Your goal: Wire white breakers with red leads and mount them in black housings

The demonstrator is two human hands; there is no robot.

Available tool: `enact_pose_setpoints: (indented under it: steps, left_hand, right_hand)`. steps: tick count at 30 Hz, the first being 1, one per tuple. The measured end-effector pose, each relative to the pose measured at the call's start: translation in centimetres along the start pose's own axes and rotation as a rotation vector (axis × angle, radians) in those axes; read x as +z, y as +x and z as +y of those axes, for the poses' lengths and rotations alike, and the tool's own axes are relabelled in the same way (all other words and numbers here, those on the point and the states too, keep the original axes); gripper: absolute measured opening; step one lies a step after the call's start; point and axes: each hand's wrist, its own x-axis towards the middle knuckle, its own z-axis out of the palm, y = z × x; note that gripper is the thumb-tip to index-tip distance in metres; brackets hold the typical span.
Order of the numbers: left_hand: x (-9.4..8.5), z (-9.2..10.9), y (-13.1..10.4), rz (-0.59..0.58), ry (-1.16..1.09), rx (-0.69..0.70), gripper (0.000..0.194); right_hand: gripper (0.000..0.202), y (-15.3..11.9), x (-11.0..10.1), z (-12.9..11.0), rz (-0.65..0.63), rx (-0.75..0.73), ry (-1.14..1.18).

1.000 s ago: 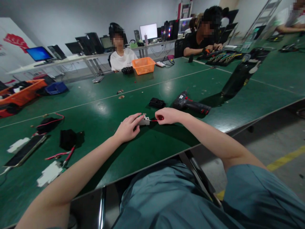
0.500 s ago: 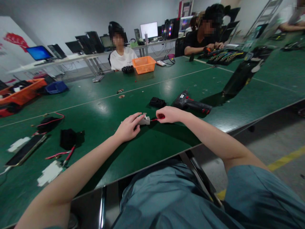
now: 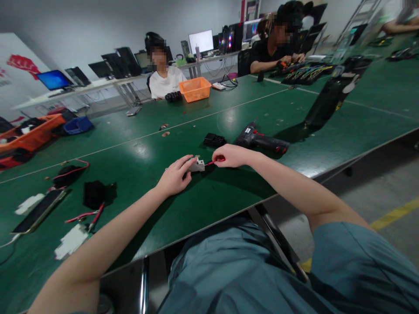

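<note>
My left hand point(image 3: 176, 175) holds a small whitish block point(image 3: 199, 165) down on the green table, with its fingers over the block's left part. My right hand point(image 3: 231, 156) is closed around a thin red tool point(image 3: 220, 159), whose tip points at the right end of the block. Whether the tip touches the block is too small to tell. Just behind my hands lies a black ribbed part point(image 3: 214, 140). A dark power drill point(image 3: 262, 139) with red accents rests on its side beyond my right hand.
On the left are a phone point(image 3: 39, 210), white pieces point(image 3: 71, 240), a black pouch point(image 3: 94, 194) with red leads, and orange and blue bins point(image 3: 77, 125). An orange basket point(image 3: 195, 90) stands at the far side near a seated person. A black stand point(image 3: 330, 100) rises at right.
The whole view has shifted slightly. Both hands keep nearly the same pose at the block, and the red tool's tip still points at its right end.
</note>
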Motion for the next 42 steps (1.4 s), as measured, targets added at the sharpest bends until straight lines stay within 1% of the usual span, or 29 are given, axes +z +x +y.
enact_pose_setpoints:
  steps: [6, 13, 24, 31, 34, 36, 38, 40, 42]
  left_hand:
    - [0.0, 0.1, 0.0, 0.009, 0.001, -0.005, 0.063]
    - [0.0, -0.1, -0.1, 0.016, 0.031, -0.009, 0.062]
    - [-0.2, 0.4, -0.1, 0.021, 0.064, -0.017, 0.065]
    - [-0.3, 0.5, 0.0, 0.033, 0.108, 0.016, 0.064]
    - [-0.3, 0.4, 0.0, 0.020, 0.117, 0.008, 0.064]
    - [-0.3, 0.4, 0.1, 0.014, 0.120, -0.001, 0.064]
    - [-0.3, 0.4, 0.1, 0.012, 0.120, -0.002, 0.063]
    - [-0.3, 0.4, 0.2, 0.012, 0.117, 0.003, 0.062]
    - [-0.3, 0.4, 0.2, 0.013, 0.112, 0.005, 0.062]
  right_hand:
    - [0.021, 0.0, 0.3, -0.3, 0.000, 0.020, -0.046]
    - [0.019, 0.3, 1.3, -0.1, 0.041, -0.032, -0.091]
    - [0.019, 0.3, 1.3, -0.1, 0.045, -0.030, -0.114]
    - [0.019, 0.3, 1.4, -0.2, 0.049, -0.043, -0.125]
    - [0.020, 0.3, 1.2, -0.3, 0.019, -0.039, -0.100]
    - [0.028, 0.2, 0.9, -0.1, -0.019, -0.056, -0.082]
    - [0.047, 0.0, 0.5, 0.4, -0.042, -0.062, -0.065]
    - [0.063, -0.3, 0.0, 0.9, -0.045, -0.036, -0.048]
    - [0.066, -0.6, -0.4, 1.4, -0.053, 0.005, -0.034]
